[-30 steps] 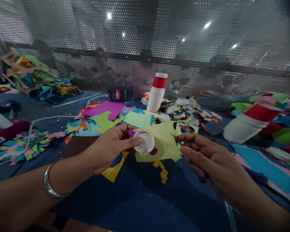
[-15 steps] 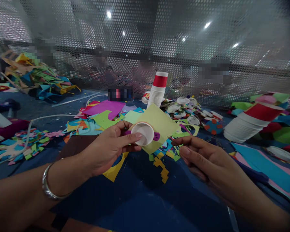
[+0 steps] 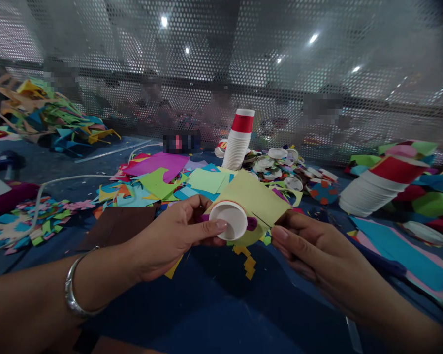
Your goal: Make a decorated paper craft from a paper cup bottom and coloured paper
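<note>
A small white paper cup (image 3: 229, 220) is pinched in my left hand (image 3: 192, 223), its round opening turned towards me and my thumb over the near rim. Purple pieces (image 3: 251, 223) stick out at both sides of the cup. Behind it, a pale yellow sheet of paper (image 3: 253, 194) spreads up and to the right. My right hand (image 3: 306, 243) is closed in a pinch at the sheet's lower right edge. From the thumb tip a thin dark line (image 3: 261, 219) runs over the paper; whether it is a thin stick or a slit I cannot tell.
Coloured paper sheets (image 3: 162, 167) and scraps lie beyond my hands. One stack of paper cups (image 3: 238, 140) stands at the back, another (image 3: 384, 187) leans at the right. A pile of white discs (image 3: 273, 164) lies between them. A white cable (image 3: 40, 196) crosses the left side.
My left hand has moved slightly right and down with the cup and yellow paper. My right hand, earlier apart from the sheet, now meets its right edge.
</note>
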### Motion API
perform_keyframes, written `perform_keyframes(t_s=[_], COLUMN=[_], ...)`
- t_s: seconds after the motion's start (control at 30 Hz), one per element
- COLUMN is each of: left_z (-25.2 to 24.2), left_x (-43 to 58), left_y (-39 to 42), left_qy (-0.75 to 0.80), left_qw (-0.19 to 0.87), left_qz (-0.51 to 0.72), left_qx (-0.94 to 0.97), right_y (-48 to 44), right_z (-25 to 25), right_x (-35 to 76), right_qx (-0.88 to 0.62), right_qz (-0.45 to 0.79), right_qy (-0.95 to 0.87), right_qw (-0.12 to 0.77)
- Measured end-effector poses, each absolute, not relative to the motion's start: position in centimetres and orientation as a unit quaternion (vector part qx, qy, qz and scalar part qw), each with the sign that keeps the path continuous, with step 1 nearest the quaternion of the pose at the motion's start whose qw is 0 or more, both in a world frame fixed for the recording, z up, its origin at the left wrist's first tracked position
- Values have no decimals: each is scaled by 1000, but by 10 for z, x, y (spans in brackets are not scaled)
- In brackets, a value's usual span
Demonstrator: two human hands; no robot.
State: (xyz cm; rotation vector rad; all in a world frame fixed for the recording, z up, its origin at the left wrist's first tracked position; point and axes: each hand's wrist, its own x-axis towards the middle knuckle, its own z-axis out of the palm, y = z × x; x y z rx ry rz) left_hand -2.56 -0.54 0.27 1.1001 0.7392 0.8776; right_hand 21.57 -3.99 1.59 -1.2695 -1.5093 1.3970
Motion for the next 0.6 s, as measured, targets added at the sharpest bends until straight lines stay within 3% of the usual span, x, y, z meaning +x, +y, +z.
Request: perform_keyframes(t_s=[0.6], left_z=[7], left_x=[-26], left_y=[-6], left_qy=[338], left_qw=[691], left_qz=[376], left_qx=[517], right_y=[-43], right_z=[22], right_x=[216], right_qx=[-505], right_qz=[502], right_qy=[-618], right_qw=[332])
